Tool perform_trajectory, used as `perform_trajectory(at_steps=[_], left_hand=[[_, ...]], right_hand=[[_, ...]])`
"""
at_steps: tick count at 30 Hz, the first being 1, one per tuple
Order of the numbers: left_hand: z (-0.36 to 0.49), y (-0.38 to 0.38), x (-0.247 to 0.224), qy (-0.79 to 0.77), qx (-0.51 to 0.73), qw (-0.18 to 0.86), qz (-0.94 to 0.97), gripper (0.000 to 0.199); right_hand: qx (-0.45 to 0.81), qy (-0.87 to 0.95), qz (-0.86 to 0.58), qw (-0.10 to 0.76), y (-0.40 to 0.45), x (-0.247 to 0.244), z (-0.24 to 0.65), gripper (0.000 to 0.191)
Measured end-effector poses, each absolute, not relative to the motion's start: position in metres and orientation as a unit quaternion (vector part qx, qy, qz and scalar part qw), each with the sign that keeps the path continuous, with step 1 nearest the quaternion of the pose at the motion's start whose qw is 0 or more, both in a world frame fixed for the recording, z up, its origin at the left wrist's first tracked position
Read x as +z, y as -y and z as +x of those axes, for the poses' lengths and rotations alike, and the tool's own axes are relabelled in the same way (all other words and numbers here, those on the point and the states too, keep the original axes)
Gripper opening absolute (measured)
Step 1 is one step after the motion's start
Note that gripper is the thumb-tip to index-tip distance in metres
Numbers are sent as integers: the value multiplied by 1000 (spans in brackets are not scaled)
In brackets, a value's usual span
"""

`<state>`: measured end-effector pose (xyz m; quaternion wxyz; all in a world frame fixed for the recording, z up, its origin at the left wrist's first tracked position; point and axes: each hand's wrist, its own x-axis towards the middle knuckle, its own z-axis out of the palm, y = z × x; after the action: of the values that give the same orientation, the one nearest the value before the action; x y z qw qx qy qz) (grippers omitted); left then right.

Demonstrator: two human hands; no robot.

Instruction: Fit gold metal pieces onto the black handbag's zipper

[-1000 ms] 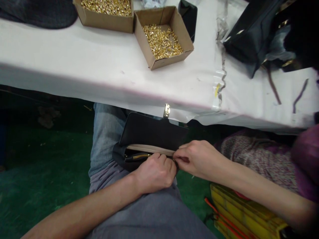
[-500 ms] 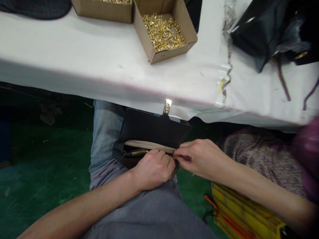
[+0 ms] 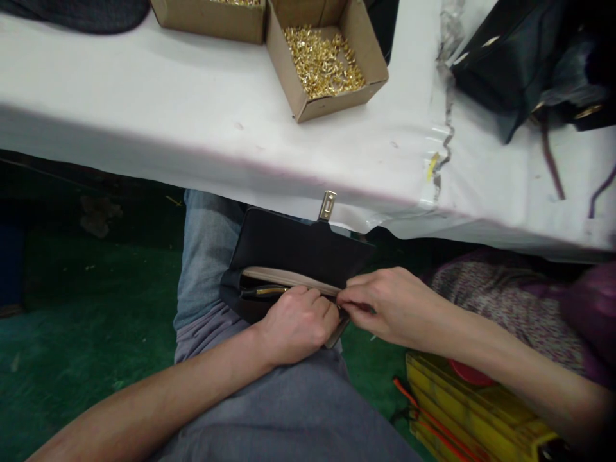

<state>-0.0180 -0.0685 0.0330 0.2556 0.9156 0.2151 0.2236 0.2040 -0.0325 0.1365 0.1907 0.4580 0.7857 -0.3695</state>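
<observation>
A dark handbag [image 3: 298, 247] lies across my lap with its flap raised toward the table, a metal clasp plate [image 3: 328, 205] at the flap's tip. Its mouth shows a beige lining edge and a gold zipper [image 3: 269, 292]. My left hand [image 3: 303, 323] is closed over the bag's near edge, fingers curled inside the opening. At the bag's right end my right hand [image 3: 378, 300] pinches with thumb and forefinger; a small metallic bit shows by the fingertips, too small to name. Both hands nearly touch each other there.
On the white-covered table [image 3: 192, 109] stand a cardboard box [image 3: 344, 102] of small gold metal fittings and a second box [image 3: 212, 22]. Dark bags [image 3: 505, 70] lie at the right. A yellow crate [image 3: 457, 398] sits on the floor beside another person's patterned clothing [image 3: 500, 301].
The view has shifted slightly, so the table and boxes sit a little further right. Both hands keep nearly the same place on the bag.
</observation>
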Motion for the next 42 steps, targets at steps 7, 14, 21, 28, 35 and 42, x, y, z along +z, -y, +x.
perform_trajectory(at_steps=[7, 14, 21, 28, 35, 42], left_hand=[[-19, 68, 32, -213, 234, 263, 912, 15], [-18, 66, 32, -209, 241, 267, 910, 16], [-17, 65, 33, -190, 242, 265, 914, 18], [-15, 66, 31, -172, 237, 261, 920, 18], [-18, 64, 38, -147, 230, 234, 933, 13], [-24, 70, 41, -159, 224, 207, 939, 15]], right_hand=[[-409, -780, 440, 176, 28, 144, 205, 24], [-446, -762, 443, 156, 28, 147, 206, 25], [-471, -749, 449, 123, 32, 146, 207, 23], [-499, -738, 440, 112, 34, 146, 212, 23], [-501, -736, 433, 143, 33, 151, 212, 30], [-538, -709, 441, 113, 42, 152, 209, 30]])
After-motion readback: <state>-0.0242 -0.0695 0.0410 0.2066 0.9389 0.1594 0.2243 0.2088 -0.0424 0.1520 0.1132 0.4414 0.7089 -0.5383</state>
